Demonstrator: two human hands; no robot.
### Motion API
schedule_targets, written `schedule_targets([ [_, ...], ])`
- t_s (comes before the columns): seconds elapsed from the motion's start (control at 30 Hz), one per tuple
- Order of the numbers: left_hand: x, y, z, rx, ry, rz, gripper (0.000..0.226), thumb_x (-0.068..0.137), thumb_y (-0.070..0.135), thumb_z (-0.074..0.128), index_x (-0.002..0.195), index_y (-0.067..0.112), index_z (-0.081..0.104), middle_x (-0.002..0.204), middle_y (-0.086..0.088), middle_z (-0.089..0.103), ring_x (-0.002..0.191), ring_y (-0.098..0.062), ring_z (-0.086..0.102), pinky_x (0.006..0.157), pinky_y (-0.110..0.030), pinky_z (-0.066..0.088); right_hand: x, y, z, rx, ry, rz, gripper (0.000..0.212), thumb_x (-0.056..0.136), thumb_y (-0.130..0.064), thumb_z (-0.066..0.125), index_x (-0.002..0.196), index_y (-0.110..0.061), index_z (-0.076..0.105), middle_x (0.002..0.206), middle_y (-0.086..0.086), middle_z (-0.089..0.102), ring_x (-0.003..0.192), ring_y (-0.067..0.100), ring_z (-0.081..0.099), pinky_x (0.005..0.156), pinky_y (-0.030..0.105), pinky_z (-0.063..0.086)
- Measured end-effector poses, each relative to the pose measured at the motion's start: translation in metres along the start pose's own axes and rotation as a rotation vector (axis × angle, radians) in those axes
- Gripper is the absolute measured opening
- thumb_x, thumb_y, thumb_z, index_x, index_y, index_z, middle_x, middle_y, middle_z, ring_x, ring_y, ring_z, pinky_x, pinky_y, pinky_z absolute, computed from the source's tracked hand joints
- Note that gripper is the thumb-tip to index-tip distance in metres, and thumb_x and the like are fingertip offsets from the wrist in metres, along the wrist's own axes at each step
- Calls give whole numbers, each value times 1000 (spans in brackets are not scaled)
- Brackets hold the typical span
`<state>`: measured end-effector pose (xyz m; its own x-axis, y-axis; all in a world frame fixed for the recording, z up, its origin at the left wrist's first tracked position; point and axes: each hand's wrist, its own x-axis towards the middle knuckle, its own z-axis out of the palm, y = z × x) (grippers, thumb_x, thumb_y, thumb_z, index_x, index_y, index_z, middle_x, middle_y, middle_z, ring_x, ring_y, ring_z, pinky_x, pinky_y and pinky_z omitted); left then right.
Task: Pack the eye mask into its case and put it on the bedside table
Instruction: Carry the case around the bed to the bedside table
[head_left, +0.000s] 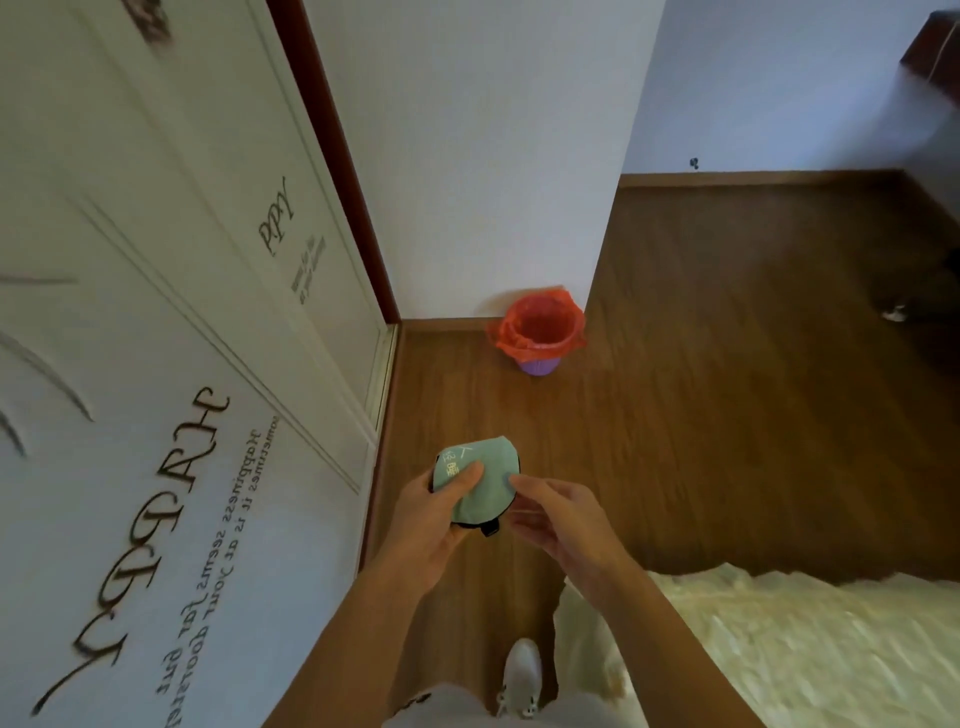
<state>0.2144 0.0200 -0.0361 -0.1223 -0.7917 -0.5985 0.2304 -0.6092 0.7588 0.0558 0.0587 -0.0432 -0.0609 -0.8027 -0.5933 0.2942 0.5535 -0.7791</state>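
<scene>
While I look down over the wood floor (727, 389), my left hand (431, 525) grips the mint-green eye mask case (480, 486) at waist height, thumb pressed on its front. Right hand (558, 514) pinches its right edge w/ fingertips. Black strap bit pokes out underneath. Red-lined purple bin (540, 335) sits ahead by the wall; bed (779, 649) at right.

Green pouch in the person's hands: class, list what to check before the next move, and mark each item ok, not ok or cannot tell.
1. Left hand grips the green pouch: ok.
2. Right hand touches the pouch's edge: ok.
3. Black strap tucked inside: not ok, it sticks out below.
4. Pouch closed: cannot tell.
5. Bedside table in view: not ok.
6. Floor ahead clear but for the red-lined bin: ok.
</scene>
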Motion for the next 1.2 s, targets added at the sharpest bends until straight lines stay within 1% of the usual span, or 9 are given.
schedule_targets([
  [0.2,63,36,48,-6,-7,-24,48,82,21,75,126,7,62,117,-15,72,105,-29,70,77,-37,60,55,-59,-29,4,-4,-5,31,89,-32,73,108,-8,76,104,12,80,104,28,74,95,40,60],
  [0.43,140,72,106,53,-67,-57,35,85,17,72,117,4,66,109,-17,75,95,-27,74,68,-34,60,122,-109,-62,46,81,10,29,88,-31,75,106,-9,78,102,13,81,101,28,75,91,39,61],
  [0.6,215,102,155,139,-138,-89,35,86,16,72,118,4,65,111,-17,74,99,-28,72,71,-34,61,174,-153,-95,106,166,3,24,89,-29,74,103,-10,78,86,3,80,82,15,73,76,27,60],
  [0.67,247,117,181,167,-182,-112,35,85,15,72,118,4,65,111,-17,74,99,-29,72,72,-36,62,198,-174,-111,131,215,-6,21,89,-29,74,99,-10,78,84,1,79,81,14,72,73,27,59],
  [0.73,278,134,211,201,-240,-134,34,85,15,72,117,5,65,112,-16,73,100,-29,71,75,-37,62,221,-198,-126,150,285,-1,23,88,-31,75,99,-11,78,91,5,78,86,17,72,71,27,58],
  [0.87,328,165,275,253,-347,-150,26,85,14,72,111,12,65,110,-11,72,99,-25,70,74,-34,62,260,-239,-158,218,419,-2,32,85,-36,77,104,-10,76,106,11,75,97,23,70,73,29,55],
  [1.0,362,175,334,337,-450,-215,23,86,12,70,109,12,65,106,-10,73,98,-24,69,72,-34,61,274,-265,-190,286,497,-9,36,87,-37,75,108,-8,75,110,12,75,96,23,69,77,30,57],
  [1.1,380,167,379,396,-518,-300,30,83,10,73,112,8,65,107,-14,74,98,-27,71,71,-36,60,272,-274,-221,354,590,-45,28,90,-34,72,103,-9,76,102,10,77,90,21,70,85,35,58],
  [1.2,387,151,426,462,-594,-365,33,82,10,74,113,7,64,110,-17,73,102,-30,70,78,-40,59,264,-276,-255,412,684,-74,23,91,-33,71,98,-12,78,94,6,81,90,21,73,92,39,58],
])
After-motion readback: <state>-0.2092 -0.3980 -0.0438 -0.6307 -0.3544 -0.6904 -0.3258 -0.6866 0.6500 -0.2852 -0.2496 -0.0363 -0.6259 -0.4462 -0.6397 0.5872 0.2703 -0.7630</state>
